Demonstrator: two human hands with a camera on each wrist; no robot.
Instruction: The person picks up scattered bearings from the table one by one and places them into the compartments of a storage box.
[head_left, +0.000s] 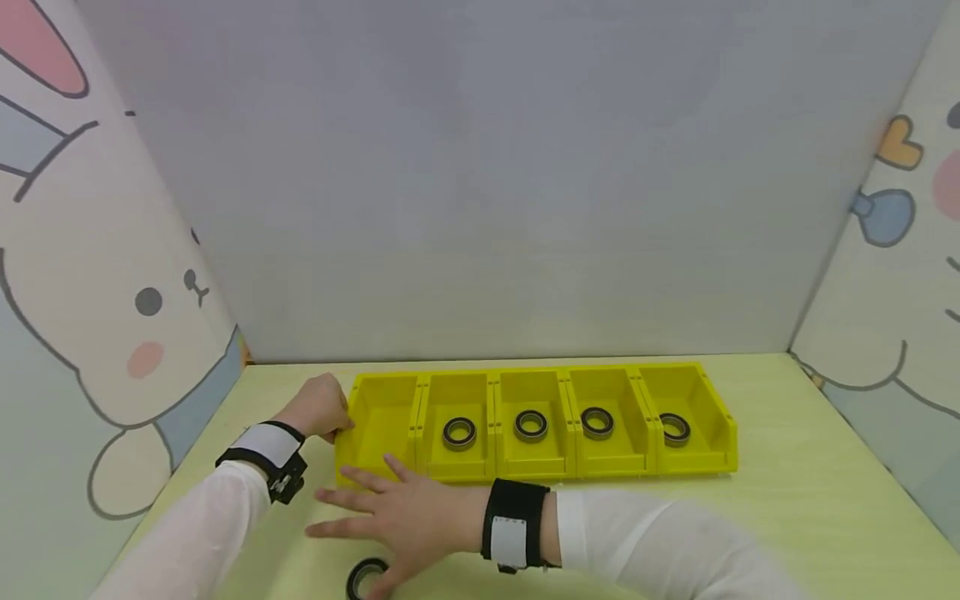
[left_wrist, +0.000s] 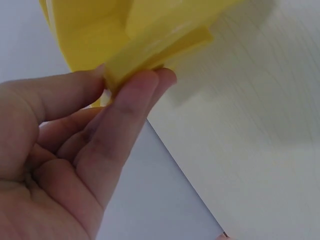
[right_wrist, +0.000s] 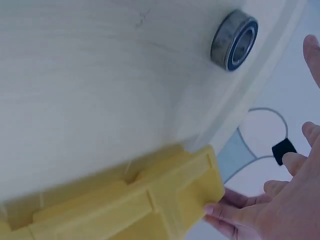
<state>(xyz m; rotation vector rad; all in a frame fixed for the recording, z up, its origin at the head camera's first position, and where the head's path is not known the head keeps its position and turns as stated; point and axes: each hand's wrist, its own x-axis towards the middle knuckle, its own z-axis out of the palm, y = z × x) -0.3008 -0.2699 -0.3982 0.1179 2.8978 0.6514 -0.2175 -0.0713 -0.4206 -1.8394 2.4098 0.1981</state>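
Note:
A row of five joined yellow bins [head_left: 540,372] stands on the pale green table. The leftmost bin [head_left: 378,392] holds nothing; each of the other four holds a black bearing ring [head_left: 459,432]. My left hand [head_left: 330,412] is at the row's left end; in the left wrist view my left hand [left_wrist: 107,82] pinches the yellow bin's edge [left_wrist: 160,42] between thumb and fingers. My right hand [head_left: 375,517] reaches across in front of the bins, palm down with fingers spread, holding nothing. A loose bearing ring [head_left: 366,577] lies on the table by its thumb side; contact is unclear.
Grey and cartoon-printed panels wall the table at the back, left and right. The right wrist view shows the loose bearing ring [right_wrist: 235,40] on the table, the yellow bin's corner [right_wrist: 175,200] and my right hand [right_wrist: 300,190] at the frame's right edge.

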